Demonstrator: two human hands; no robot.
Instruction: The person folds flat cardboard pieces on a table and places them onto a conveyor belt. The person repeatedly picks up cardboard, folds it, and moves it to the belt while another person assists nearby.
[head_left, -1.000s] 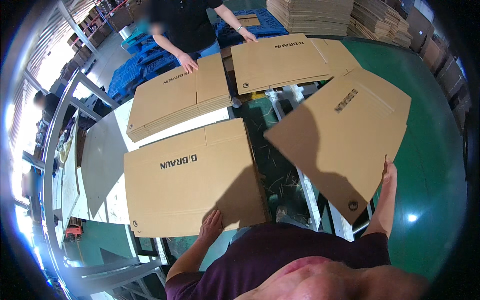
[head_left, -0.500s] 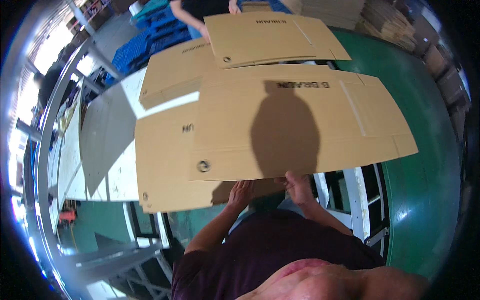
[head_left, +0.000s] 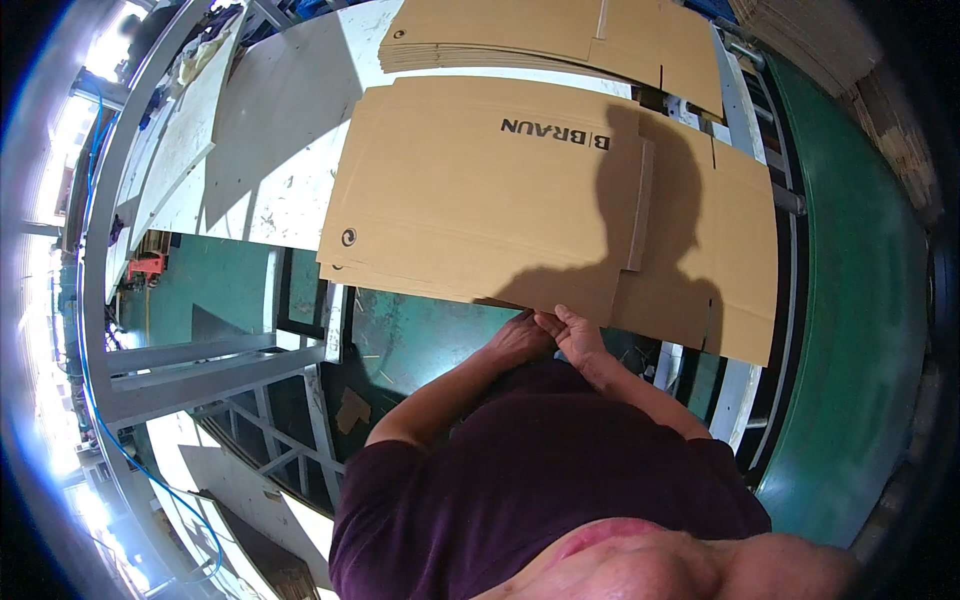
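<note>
A large flattened cardboard box (head_left: 480,190), brown with dark print and a tape-like strip, lies flat in front of me, squarely over another sheet whose edge peeks out at the near left corner. My right hand (head_left: 580,338) grips its near edge, with the thumb by the upper face. Right beside it, my left hand (head_left: 522,338) is closed at the same edge, its fingertips partly hidden. The two hands almost touch. My shadow falls across the right half of the cardboard.
Beyond lies a stack of flattened boxes (head_left: 500,30) on the white tabletop (head_left: 290,120). A metal frame (head_left: 200,370) stands at the left, with a blue hose (head_left: 135,465) along it. Green floor (head_left: 850,300) spreads at the right, with stacked cardboard (head_left: 810,40) at the far right.
The top flattened box has come down and left, lining up over the sheet beneath. My hands have drawn together at its edge. The view has shifted; the co-worker across is out of sight.
</note>
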